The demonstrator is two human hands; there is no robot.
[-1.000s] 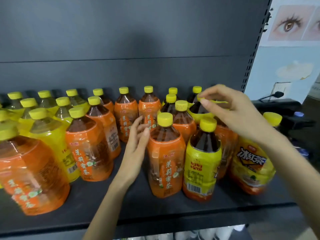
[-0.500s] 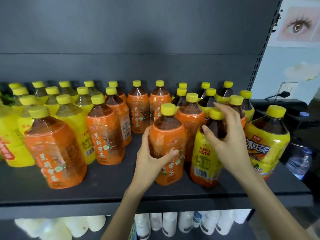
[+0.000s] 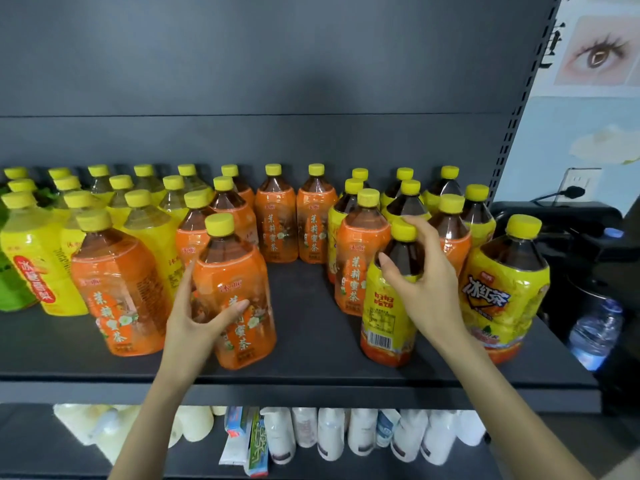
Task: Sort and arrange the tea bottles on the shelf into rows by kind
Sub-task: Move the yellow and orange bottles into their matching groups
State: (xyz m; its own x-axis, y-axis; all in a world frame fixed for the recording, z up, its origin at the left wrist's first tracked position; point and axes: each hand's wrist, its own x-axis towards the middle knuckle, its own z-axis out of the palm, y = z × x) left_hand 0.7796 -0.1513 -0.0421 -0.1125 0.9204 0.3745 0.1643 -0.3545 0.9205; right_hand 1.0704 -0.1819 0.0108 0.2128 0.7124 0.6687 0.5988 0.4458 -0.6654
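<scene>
Many yellow-capped tea bottles stand on a dark shelf [image 3: 311,344]. My left hand [image 3: 197,320] grips an orange-label bottle [image 3: 239,292] near the front, left of centre, beside another orange-label bottle [image 3: 117,289]. My right hand [image 3: 422,285] grips the shoulder of a yellow-label dark-tea bottle [image 3: 388,317] at the front right. More orange-label bottles [image 3: 277,216] stand at the back centre. Pale yellow-label bottles [image 3: 145,216] crowd the left. A mixed cluster of orange and yellow-label bottles [image 3: 408,199] stands behind my right hand.
A large yellow-label bottle [image 3: 505,285] stands at the shelf's right end, next to the perforated upright [image 3: 512,126]. Bare shelf shows between my hands. A lower shelf holds white bottles [image 3: 329,434]. A water bottle [image 3: 595,330] sits off the shelf at right.
My left hand has slid the orange-label bottle leftward, away from the yellow-label one, opening a gap. My right hand dropped from the back caps onto the yellow-label bottle and now grips it.
</scene>
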